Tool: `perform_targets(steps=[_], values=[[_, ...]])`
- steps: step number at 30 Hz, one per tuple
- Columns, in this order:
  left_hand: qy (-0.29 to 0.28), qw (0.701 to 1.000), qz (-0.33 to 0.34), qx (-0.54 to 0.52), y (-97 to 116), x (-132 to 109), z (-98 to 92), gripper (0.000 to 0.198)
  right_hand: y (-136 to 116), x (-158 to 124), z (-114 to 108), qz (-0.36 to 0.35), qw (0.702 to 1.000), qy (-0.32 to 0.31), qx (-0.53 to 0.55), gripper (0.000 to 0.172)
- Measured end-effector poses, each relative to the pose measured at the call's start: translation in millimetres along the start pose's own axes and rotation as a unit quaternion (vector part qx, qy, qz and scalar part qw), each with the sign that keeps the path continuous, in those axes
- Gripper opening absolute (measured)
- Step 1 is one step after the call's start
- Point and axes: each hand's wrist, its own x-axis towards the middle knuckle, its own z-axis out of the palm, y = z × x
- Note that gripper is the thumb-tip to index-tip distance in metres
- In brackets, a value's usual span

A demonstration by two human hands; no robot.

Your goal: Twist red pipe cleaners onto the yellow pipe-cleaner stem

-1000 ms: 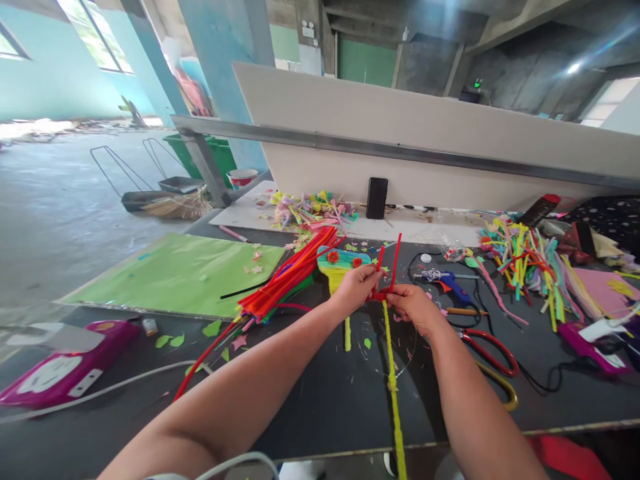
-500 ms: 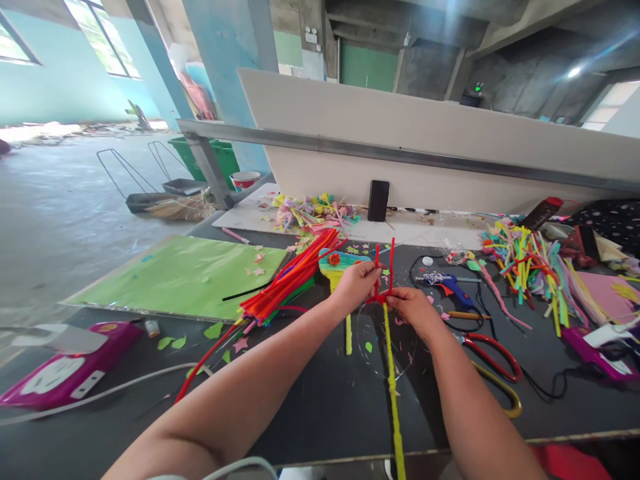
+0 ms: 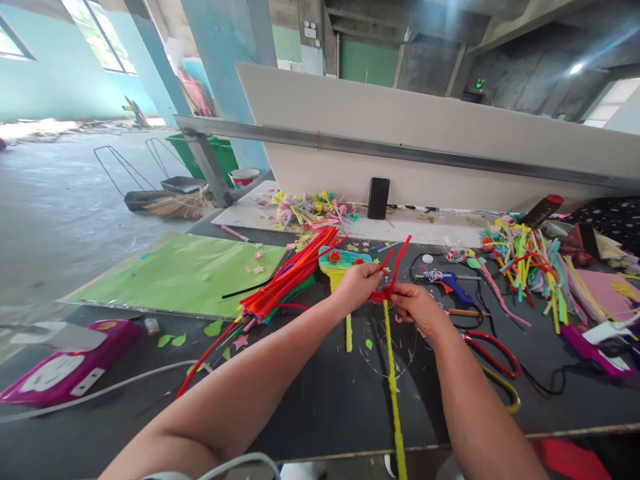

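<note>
Both my hands meet over the dark table, pinching a red pipe cleaner (image 3: 395, 270) where it is twisted around the top of a long yellow-green pipe cleaner stem (image 3: 393, 380). My left hand (image 3: 357, 285) grips the red twist from the left, fingers closed. My right hand (image 3: 417, 308) pinches it from the right, also holding the stem's top. Two red ends stick up and lean right. The stem runs down toward me past the table edge. Just behind my left hand lies a yellow and teal pipe cleaner craft (image 3: 340, 263) with red flowers.
A bundle of red, orange and green pipe cleaners (image 3: 285, 280) lies left of my hands on the table, beside a green sheet (image 3: 175, 273). A blue glue gun (image 3: 447, 283), red scissors (image 3: 493, 353), a colourful pile (image 3: 530, 263) and a phone (image 3: 377, 198) lie right and behind. A magenta device (image 3: 65, 367) sits near left.
The red ends, upright half a second ago, now lean to the right as my fingers turn the twist. My hands stay in nearly the same place.
</note>
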Motion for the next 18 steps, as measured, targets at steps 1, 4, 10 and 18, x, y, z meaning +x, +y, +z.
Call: perform_targets(steps=[1, 4, 10, 18], values=[[-0.002, 1.0, 0.013, 0.022, 0.1, -0.2, 0.3, 0.029, 0.7, 0.1, -0.2, -0.003, 1.0, 0.004, -0.008, 0.036], [-0.013, 0.997, 0.039, 0.065, -1.8, -0.3, 1.6, 0.029, 4.8, 1.4, -0.8, -0.001, 0.999, 0.026, -0.029, 0.035], [-0.056, 0.993, 0.029, 0.102, -7.4, -1.1, 4.3, 0.023, 9.1, 3.2, -3.1, 0.012, 0.999, 0.016, -0.027, 0.035], [-0.036, 0.987, -0.042, -0.151, -1.5, -2.2, 0.3, 0.029, 5.2, 2.3, 3.4, 0.029, 0.995, 0.022, -0.098, 0.022]])
